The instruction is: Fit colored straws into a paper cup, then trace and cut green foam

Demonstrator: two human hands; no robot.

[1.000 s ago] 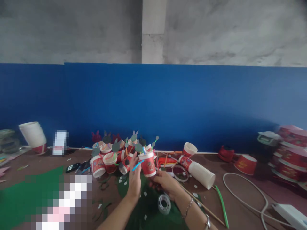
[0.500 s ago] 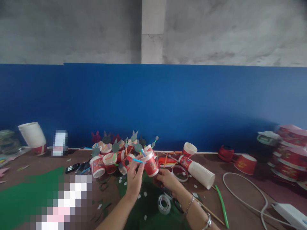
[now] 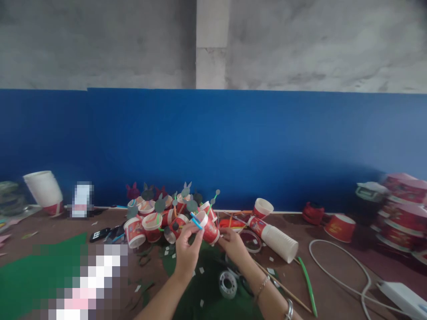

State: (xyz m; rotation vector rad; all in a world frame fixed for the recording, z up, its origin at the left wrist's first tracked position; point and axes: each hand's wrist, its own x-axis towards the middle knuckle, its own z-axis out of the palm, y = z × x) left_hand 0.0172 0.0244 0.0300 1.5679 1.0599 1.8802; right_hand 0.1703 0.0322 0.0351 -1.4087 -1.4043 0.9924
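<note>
My left hand (image 3: 187,249) is closed around the rim side of a red and white paper cup (image 3: 211,232), which tilts to the left. Blue straw pieces (image 3: 196,222) stick out at the cup's mouth, beside my thumb. At the cup's lower right edge, the fingers of my right hand (image 3: 232,244) are pinched together and touch or nearly touch the cup. Whatever small thing they may hold is too small to make out. Behind the cup stands a cluster of similar paper cups (image 3: 152,222) with grey rabbit-head cutouts (image 3: 160,203) and coloured straws.
A tape roll (image 3: 228,284) lies below my right hand on green sheet, among small white scraps. Stacked paper cups (image 3: 280,242), a green tube (image 3: 307,284) and a white cable (image 3: 340,253) lie to the right. Further left are a black key fob (image 3: 100,234) and green paper (image 3: 43,262).
The cup has tipped further, and the blue straw has turned from nearly level to slanting. My right hand has risen slightly, its fingers now pinched at the cup's lower edge.
</note>
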